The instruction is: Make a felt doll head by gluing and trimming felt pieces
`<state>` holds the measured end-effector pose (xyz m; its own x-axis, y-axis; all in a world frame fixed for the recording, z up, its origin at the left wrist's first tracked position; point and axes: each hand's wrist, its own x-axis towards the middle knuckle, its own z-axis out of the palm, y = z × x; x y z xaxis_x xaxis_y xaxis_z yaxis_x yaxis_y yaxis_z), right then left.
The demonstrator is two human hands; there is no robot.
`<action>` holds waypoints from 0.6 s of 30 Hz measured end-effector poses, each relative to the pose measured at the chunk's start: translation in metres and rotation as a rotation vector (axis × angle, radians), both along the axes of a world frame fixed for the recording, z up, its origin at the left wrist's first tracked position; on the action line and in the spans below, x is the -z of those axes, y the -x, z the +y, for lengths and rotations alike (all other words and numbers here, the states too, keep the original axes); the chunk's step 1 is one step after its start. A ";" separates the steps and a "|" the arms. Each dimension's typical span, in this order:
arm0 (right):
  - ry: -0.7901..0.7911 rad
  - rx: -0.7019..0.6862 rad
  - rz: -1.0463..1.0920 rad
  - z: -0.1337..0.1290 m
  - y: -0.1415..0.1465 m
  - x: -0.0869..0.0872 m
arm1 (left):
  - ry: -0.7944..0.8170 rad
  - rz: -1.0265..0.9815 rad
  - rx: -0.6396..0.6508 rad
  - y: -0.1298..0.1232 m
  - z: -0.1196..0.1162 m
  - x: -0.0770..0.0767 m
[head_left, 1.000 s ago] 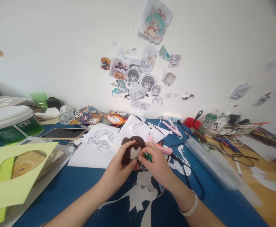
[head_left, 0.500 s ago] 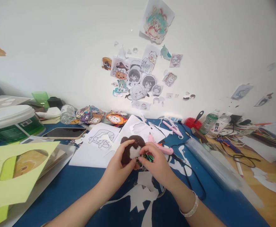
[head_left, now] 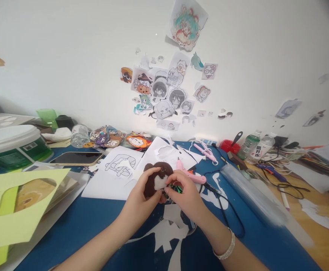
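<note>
A brown, bear-like craft piece [head_left: 151, 183] with a rounded ear and a white patch [head_left: 160, 183] is held up over the blue table. My left hand [head_left: 139, 199] grips it from the left, thumb at the lower front and fingers along the top. On the other side, my right hand [head_left: 187, 194] has thumb and fingertips pinched together at the right edge of the white patch. Whether a small part sits in that pinch is hidden. Just behind my right hand lies a pink hot glue gun [head_left: 194, 177]. White paper scraps [head_left: 168, 235] lie below my hands.
White sheets with a line drawing [head_left: 121, 165] lie behind my left hand. Farther left are a phone [head_left: 76, 158], a white-lidded tub [head_left: 10, 145] and cut yellow card [head_left: 26, 226]. A clear plastic roll [head_left: 252, 195], bottles [head_left: 249, 146] and cables are on the right.
</note>
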<state>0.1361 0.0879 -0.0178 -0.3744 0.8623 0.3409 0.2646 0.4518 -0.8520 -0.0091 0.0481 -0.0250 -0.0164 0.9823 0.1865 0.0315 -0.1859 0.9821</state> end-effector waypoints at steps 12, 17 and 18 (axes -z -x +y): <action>0.006 0.021 -0.001 -0.001 0.002 0.002 | -0.003 -0.016 0.013 0.001 -0.001 0.004; 0.072 -0.008 0.005 0.000 -0.001 -0.001 | 0.026 -0.043 0.025 0.000 0.000 -0.001; 0.092 -0.027 0.013 0.000 -0.002 -0.002 | 0.035 -0.052 0.023 0.000 0.000 -0.002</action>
<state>0.1378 0.0881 -0.0162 -0.3941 0.8798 0.2659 0.2420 0.3784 -0.8935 -0.0088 0.0480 -0.0230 -0.0024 0.9884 0.1517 -0.0239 -0.1517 0.9881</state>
